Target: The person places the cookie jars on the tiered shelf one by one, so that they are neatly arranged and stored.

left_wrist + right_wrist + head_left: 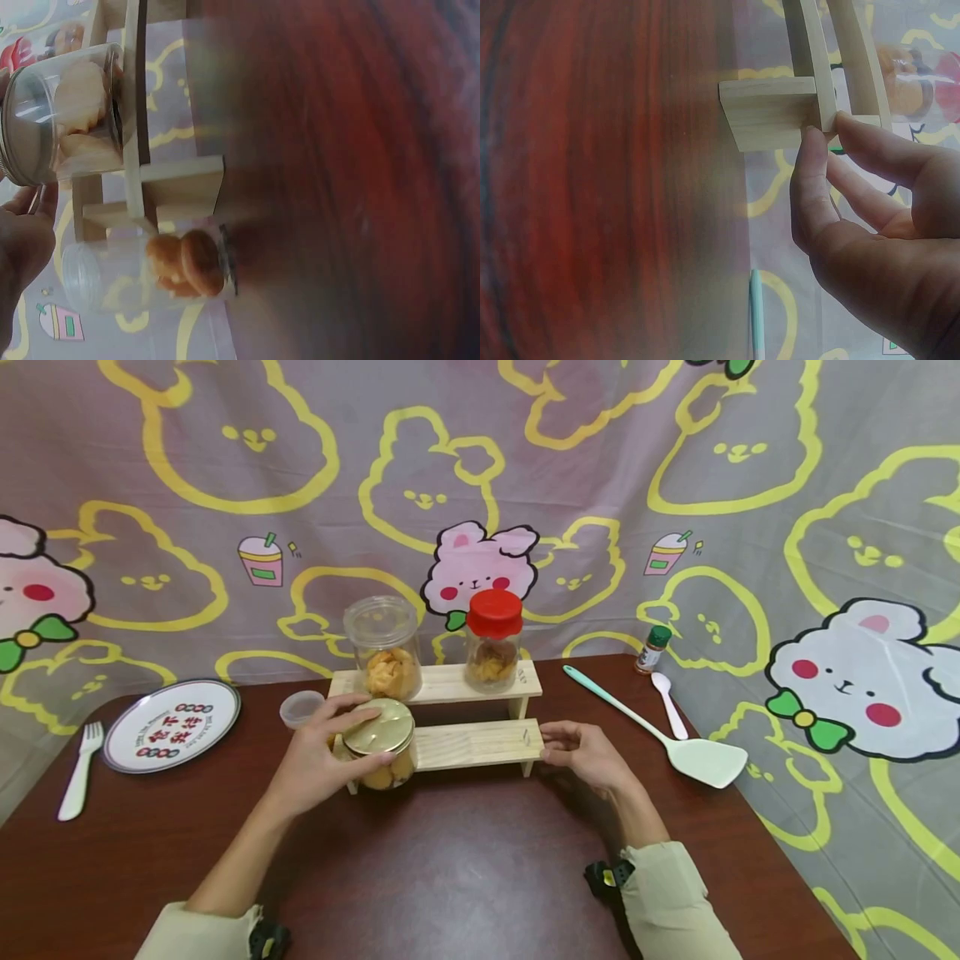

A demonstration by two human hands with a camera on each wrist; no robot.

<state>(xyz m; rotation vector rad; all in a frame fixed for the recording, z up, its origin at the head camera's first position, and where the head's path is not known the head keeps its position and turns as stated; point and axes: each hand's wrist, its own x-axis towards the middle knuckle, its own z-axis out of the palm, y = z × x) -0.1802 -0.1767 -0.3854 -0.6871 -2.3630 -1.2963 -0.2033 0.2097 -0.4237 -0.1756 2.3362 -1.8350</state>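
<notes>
A two-step wooden rack (472,745) stands on the dark brown table. My left hand (318,760) grips a glass jar (393,768) of cookies by its gold lid, at the left end of the lower step. In the left wrist view, the jar (82,112) has its base at the board. With thumb and fingers, my right hand (588,756) pinches the right end of the lower step, seen closely in the right wrist view beside the rack's end (772,112). On the upper step sit a clear-lidded jar (392,672) and a red-lidded jar (493,647), both holding pastries.
Left of the rack, another clear jar (187,266) with pastries stands on the table. A white plate (172,727) and a fork (82,772) lie at left. A spatula (705,760), a white spoon (670,703) and a green-capped spice bottle (652,652) are at right. Patterned cloth hangs behind.
</notes>
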